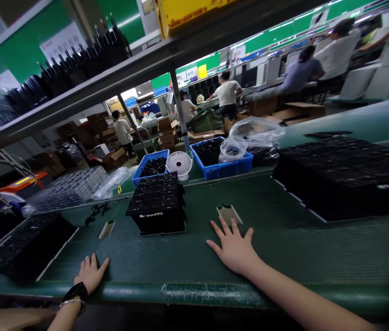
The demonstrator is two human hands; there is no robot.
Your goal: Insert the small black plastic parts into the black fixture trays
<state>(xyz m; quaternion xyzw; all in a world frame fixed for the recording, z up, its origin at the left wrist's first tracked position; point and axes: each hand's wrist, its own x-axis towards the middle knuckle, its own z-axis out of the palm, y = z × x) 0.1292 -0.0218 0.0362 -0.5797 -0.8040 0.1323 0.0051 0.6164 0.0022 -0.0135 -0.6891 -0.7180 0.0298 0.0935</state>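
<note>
My right hand (234, 248) lies flat on the green conveyor belt (284, 257), fingers spread, its fingertips just short of a small flat pale part (229, 214). My left hand (90, 273) rests palm down near the belt's front edge, fingers loosely together, a black watch on the wrist; it holds nothing. A second small pale part (106, 228) lies beyond the left hand. Between the two hands, farther back, stands a stack of black trays (157, 202).
Black tray stacks stand at the right (346, 177) and lower left (25, 248). Two blue bins (222, 168) of black parts, a small white fan (179, 164) and plastic bags (256, 133) sit behind. A metal shelf runs overhead. Several people work at distant benches.
</note>
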